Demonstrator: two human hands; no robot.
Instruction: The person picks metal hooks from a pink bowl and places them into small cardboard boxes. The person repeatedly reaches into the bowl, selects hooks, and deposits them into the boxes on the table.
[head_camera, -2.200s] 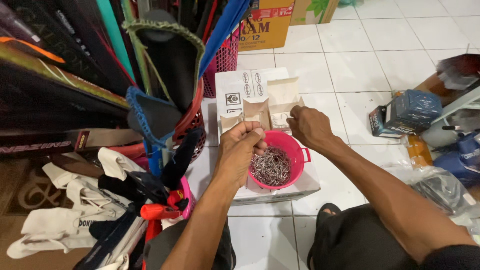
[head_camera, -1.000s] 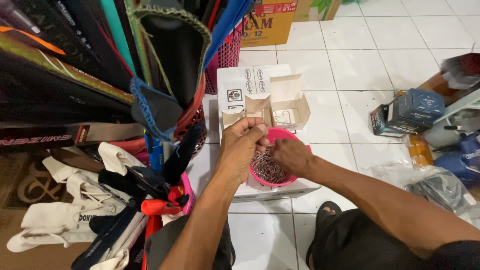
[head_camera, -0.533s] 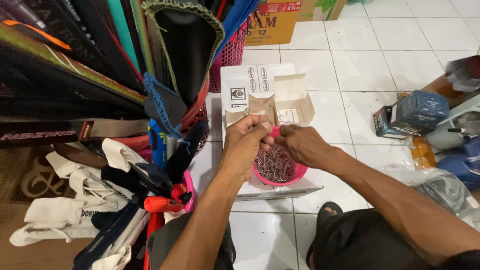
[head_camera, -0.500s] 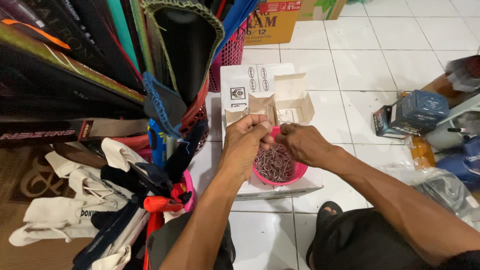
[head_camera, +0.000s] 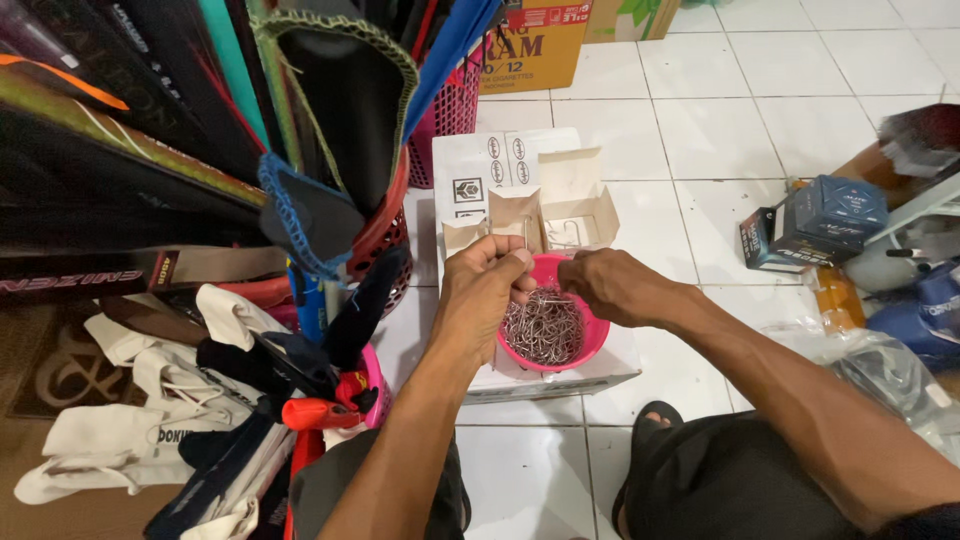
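Two bare forearms are extended forward from the bottom of the frame, meeting above a small pink basket (head_camera: 590, 345) that is set on a white cardboard box (head_camera: 610, 370) on the white tiled floor (head_camera: 760, 130). The left hand (head_camera: 485, 295) is held knuckles-up over the basket's left rim, its fingers curled narrow and pinched around thin metal hooks (head_camera: 526, 240) that rise above the fingertips. The right hand (head_camera: 605, 285) is lowered over the basket's upper right edge, fingers bent downward toward the contents; whether anything is gripped there cannot be told. The basket is round, of smooth pink plastic, and is filled with a tangled heap of wire hooks (head_camera: 545, 330), silvery and glinting. Just behind it, an opened cardboard carton (head_camera: 575, 195) with pale brown inner flaps is seen, a few hooks lying inside. To the left, dark rolled mats (head_camera: 330, 110) with stitched edges are stood upright in a red basket (head_camera: 385, 225), and white and black gloves (head_camera: 150, 420) of soft fabric are piled below. Dark blue boxes (head_camera: 820, 215) are stacked at the right.
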